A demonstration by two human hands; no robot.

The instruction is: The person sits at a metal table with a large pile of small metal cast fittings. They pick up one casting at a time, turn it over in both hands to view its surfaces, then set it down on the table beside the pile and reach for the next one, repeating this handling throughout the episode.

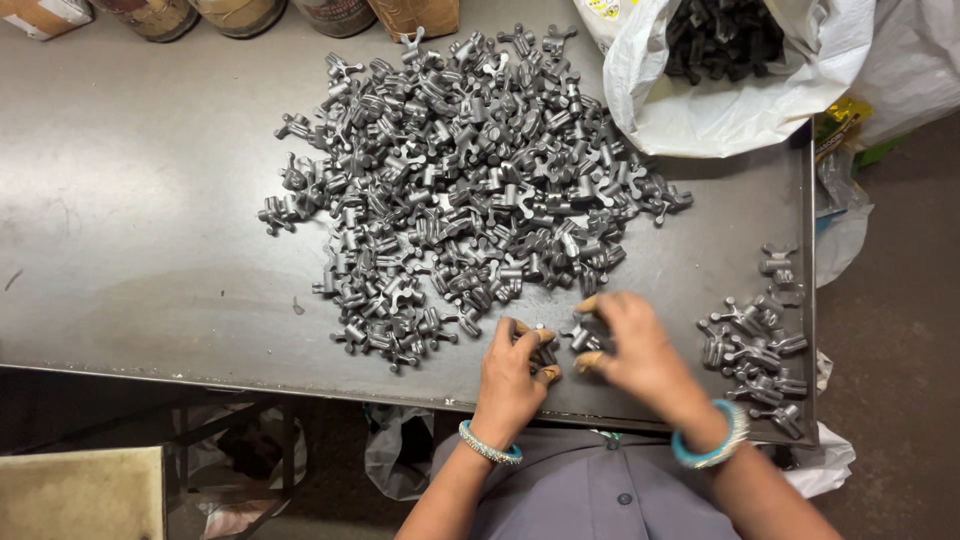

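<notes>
Your left hand (515, 372) sits near the front edge of the worktop (150, 220), fingers curled around one small grey metal part (545, 350). Your right hand (630, 340) lies just beside it, fingers bent down onto another part (585, 335); whether they are actually closed on it cannot be told from here.

Judging by the layout, you are at the picking and checking step: pieces come off the near fringe of the big heap (470, 190) in the middle of the worktop, and a smaller group (755, 350) lies by the right front corner. A next move would call for a firm pinch, since the lobed pieces tangle with neighbours.

These parts are dull grey castings, rough-skinned, each a short hub with stubby arms. At the back right corner an open white plastic bag (720, 110) holds darker pieces of the same kind. Several jars (240, 15) stand along the back edge.
</notes>
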